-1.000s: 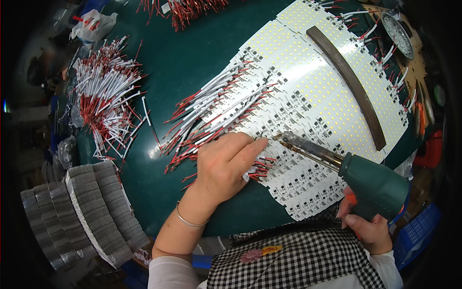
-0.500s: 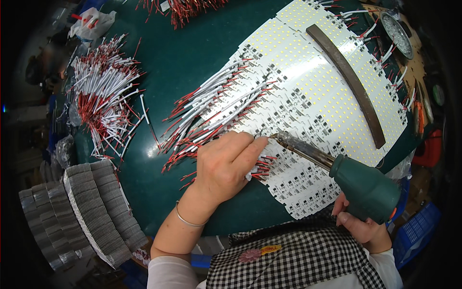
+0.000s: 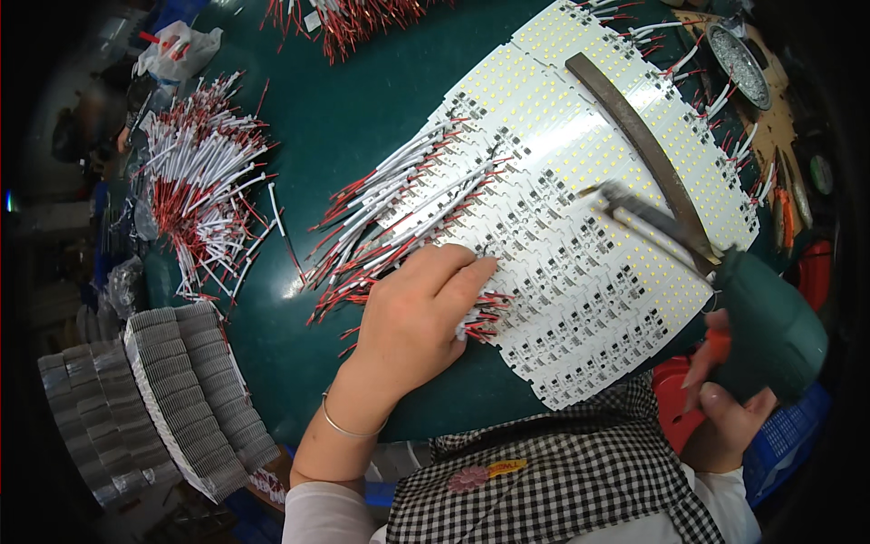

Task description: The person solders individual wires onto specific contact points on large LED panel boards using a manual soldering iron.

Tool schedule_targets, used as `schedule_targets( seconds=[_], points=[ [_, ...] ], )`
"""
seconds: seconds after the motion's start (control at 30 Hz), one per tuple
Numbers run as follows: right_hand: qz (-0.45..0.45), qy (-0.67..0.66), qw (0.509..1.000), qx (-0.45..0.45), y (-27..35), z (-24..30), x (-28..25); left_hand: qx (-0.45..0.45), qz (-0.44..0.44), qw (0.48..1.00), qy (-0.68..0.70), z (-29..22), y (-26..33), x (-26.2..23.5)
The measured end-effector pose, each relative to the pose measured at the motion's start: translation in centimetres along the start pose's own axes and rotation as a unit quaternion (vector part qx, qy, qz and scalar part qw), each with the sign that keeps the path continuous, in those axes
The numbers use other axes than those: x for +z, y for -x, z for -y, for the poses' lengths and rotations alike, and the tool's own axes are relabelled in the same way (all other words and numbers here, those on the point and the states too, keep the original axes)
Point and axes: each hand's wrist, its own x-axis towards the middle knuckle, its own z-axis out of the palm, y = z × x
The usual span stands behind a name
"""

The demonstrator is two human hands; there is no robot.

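Note:
Across a green tabletop lies an overlapping sheet of white LED boards with yellow chips and black parts. My left hand is closed over the boards' left edge, fingertips pinched at the pads. Short red and white wires stick out from under its fingers. Other wires lie in rows on the boards above it. My right hand grips a dark green soldering gun at the right. Its metal barrel, blurred by motion, points up-left above the boards, apart from my left hand.
A curved brown bar lies across the boards. A loose wire pile is at the left, another wire bundle at the far edge. Stacked grey ridged parts stand lower left. A round metal dish sits far right, above orange-handled pliers.
The soldering gun has swung right and away from my left fingertips, its tip lifting off the pad area. My left hand has shifted slightly left.

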Motion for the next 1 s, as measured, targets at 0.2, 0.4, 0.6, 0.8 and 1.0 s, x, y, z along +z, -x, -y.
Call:
schedule_targets(
  seconds=[0.2,0.4,0.6,0.8,1.0],
  points=[
    [-0.030,-0.012,0.998,-0.059,-0.4,0.9,-0.8,-0.123,-0.150,0.980,0.044,-1.1,-0.2,-0.5],
    [0.073,-0.066,0.993,0.068,-0.9,-0.2,0.5,-0.110,-0.084,0.990,0.041,-0.2,-1.0,0.9],
    [0.050,-0.063,0.995,0.058,-0.9,-1.3,0.6,-0.112,-0.048,0.992,-0.029,-0.4,-0.6,1.4],
    [0.052,-0.066,0.993,0.088,-1.1,-1.3,1.1,-0.046,-0.059,0.994,-0.084,-0.6,-0.8,1.3],
    [0.074,-0.042,0.992,0.096,-1.2,-1.4,0.9,-0.010,-0.060,0.994,-0.091,0.3,-0.3,1.7]
  ],
)
